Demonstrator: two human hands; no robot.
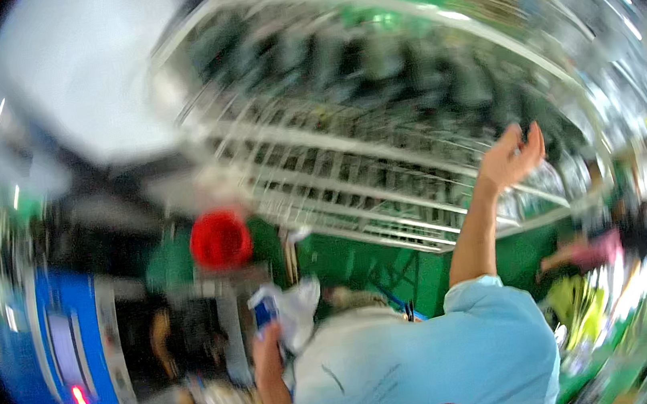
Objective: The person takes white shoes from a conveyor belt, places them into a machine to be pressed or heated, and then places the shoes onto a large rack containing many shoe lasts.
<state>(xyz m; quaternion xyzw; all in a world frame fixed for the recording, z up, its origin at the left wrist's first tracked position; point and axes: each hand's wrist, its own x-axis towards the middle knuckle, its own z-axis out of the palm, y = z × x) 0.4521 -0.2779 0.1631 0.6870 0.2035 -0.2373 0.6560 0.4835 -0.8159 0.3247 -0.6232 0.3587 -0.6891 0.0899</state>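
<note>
Left hand (268, 344) grips 1 crumpled white-and-blue bundle (300, 310); right hand (514, 158) open beside white wire-frame rack (382, 155), contact unclear.

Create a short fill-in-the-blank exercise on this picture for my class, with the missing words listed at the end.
1. The raised hand, up by the white rack, is the person's ____ hand.
2. The left hand holds a bundle coloured white and ____.
3. The round thing to the left of the rack is ____ in colour.
4. The blue machine stands toward the ____ edge of the picture.

Missing words: right; blue; red; left.
</note>
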